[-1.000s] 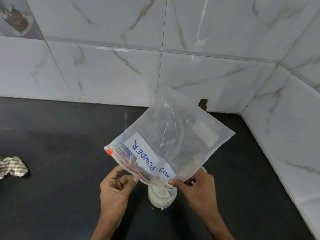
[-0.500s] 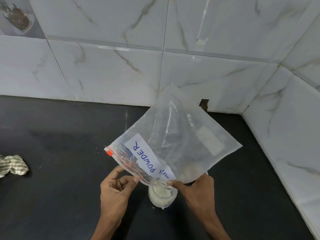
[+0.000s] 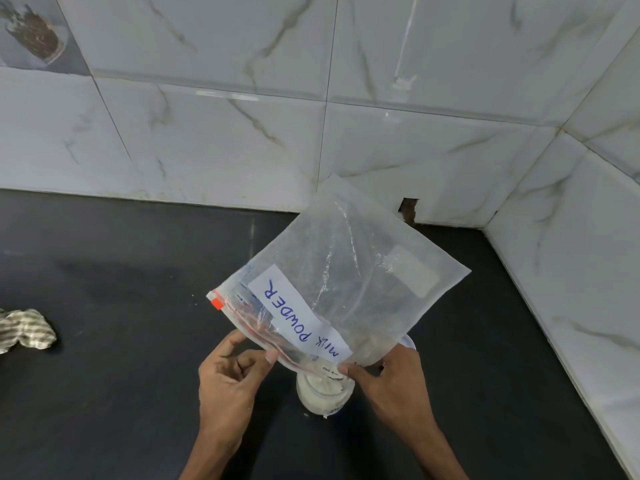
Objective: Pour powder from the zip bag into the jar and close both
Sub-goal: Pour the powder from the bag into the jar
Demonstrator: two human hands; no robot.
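Both hands' grip pinches zip bag (image 3: 346,289) mouth; mouth tilted down over jar (image 3: 323,393); bottom corner up-right.

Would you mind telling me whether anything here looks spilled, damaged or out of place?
A few pale specks lie on the dark counter left of the zip bag, possibly spilled powder. The wall tile has a broken notch at its base, and a crumpled cloth sits at the left edge.
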